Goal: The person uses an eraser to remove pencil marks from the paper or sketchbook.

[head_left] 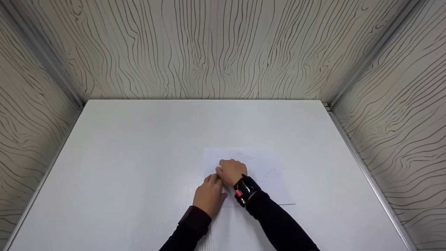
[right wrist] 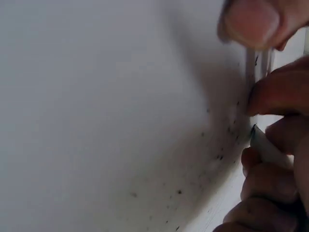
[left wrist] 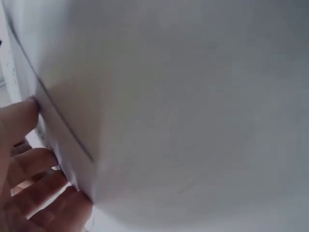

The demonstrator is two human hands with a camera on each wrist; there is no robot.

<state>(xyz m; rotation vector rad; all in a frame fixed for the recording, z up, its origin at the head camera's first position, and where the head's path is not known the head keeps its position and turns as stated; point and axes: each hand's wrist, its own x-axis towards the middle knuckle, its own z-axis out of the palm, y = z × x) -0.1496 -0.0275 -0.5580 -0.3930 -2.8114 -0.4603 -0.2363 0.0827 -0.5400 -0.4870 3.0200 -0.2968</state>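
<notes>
A sheet of paper (head_left: 271, 186) was laid on the white surface (head_left: 122, 167), a little right of the middle. In the curled fingers of the right hand (head_left: 232, 172), over the sheet's left part, a small pale thing (right wrist: 269, 149) with a dark tip was gripped, probably an eraser, though this could not be told for sure. The left hand (head_left: 208, 198) was placed just beside it at the sheet's near left part, thumb and fingers apart, the paper touched by the fingertips. Hatched grey lines (head_left: 243, 157) were seen beyond the right hand, and dark specks (head_left: 270, 171) lay scattered to its right. Rubbing-out was judged to be in hand; for the next move, the sheet needed steadying and light strokes were called for, lest it be creased.
</notes>
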